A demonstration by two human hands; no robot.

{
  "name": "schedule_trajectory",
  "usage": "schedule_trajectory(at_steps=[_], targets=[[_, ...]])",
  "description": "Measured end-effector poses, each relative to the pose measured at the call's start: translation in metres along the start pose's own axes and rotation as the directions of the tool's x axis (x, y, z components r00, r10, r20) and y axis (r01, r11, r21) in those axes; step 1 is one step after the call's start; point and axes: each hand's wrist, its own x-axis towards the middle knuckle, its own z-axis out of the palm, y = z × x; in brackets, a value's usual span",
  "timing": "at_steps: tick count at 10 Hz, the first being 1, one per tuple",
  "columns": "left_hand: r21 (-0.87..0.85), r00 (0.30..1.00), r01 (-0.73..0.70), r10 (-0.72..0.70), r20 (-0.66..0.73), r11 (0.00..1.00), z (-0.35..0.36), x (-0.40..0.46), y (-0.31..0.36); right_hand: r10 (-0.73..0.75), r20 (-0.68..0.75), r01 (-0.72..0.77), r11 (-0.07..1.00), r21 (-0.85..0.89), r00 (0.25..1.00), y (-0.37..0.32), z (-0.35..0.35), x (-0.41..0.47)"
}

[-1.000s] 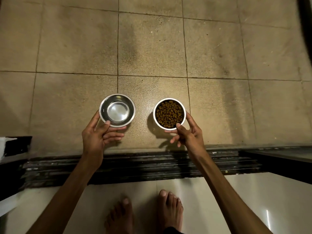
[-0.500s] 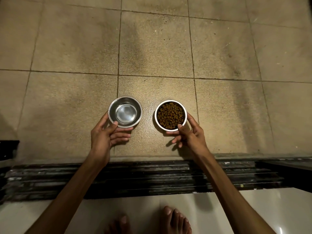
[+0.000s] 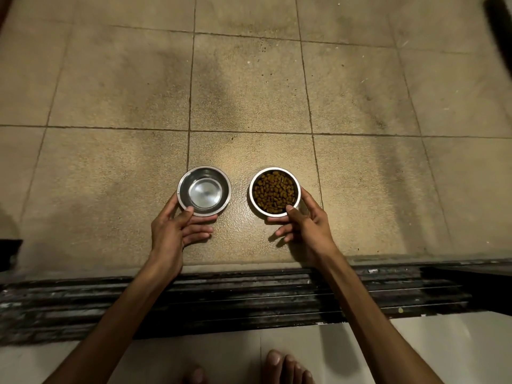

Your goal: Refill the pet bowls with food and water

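Two round steel bowls sit side by side on the rough beige floor tiles. The left bowl (image 3: 204, 190) shows a shiny inside; whether it holds water I cannot tell. The right bowl (image 3: 274, 191) is full of brown kibble. My left hand (image 3: 175, 230) grips the near rim of the left bowl, thumb on top and fingers underneath. My right hand (image 3: 305, 224) holds the near right rim of the kibble bowl the same way.
A dark metal sliding-door track (image 3: 249, 297) runs across the view between the bowls and me. I stand barefoot on glossy white tiles (image 3: 415, 353), with my toes (image 3: 285, 367) at the bottom edge. A dark object (image 3: 498, 20) sits at the top right corner.
Both hands and bowls have shifted slightly forward and down toward the floor tiles. The view has tilted forward, so my feet show less.
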Motion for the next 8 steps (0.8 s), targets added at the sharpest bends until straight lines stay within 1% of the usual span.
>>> schedule_trajectory(at_steps=[1, 2, 4, 5, 7, 8], targets=[[0.003, 1.0, -0.01, 0.01, -0.005, 1.0, 0.001, -0.001, -0.002, 0.01, 0.005, -0.01, 1.0, 0.016, 1.0, 0.0, 0.0, -0.001], [0.015, 1.0, -0.009, 0.009, -0.007, 1.0, 0.0, 0.0, -0.004, 0.006, -0.007, -0.006, 1.0, -0.022, 1.0, 0.0, 0.0, -0.001], [0.022, 1.0, -0.014, 0.015, -0.025, 1.0, 0.003, -0.002, -0.002, 0.019, -0.007, -0.019, 0.999, -0.04, 1.0, -0.003, 0.003, -0.003], [0.034, 1.0, -0.019, 0.02, -0.022, 0.999, 0.004, -0.003, 0.001, 0.024, -0.008, -0.024, 1.0, -0.009, 1.0, -0.006, 0.005, -0.007], [0.042, 0.999, -0.036, 0.038, -0.036, 0.998, 0.005, -0.007, 0.006, -0.003, -0.068, -0.004, 0.994, -0.106, 0.998, -0.012, -0.001, -0.011], [0.061, 0.994, -0.024, 0.03, -0.102, 0.998, 0.0, -0.009, 0.005, -0.084, -0.165, 0.044, 0.972, -0.231, 0.983, -0.011, -0.007, -0.015]])
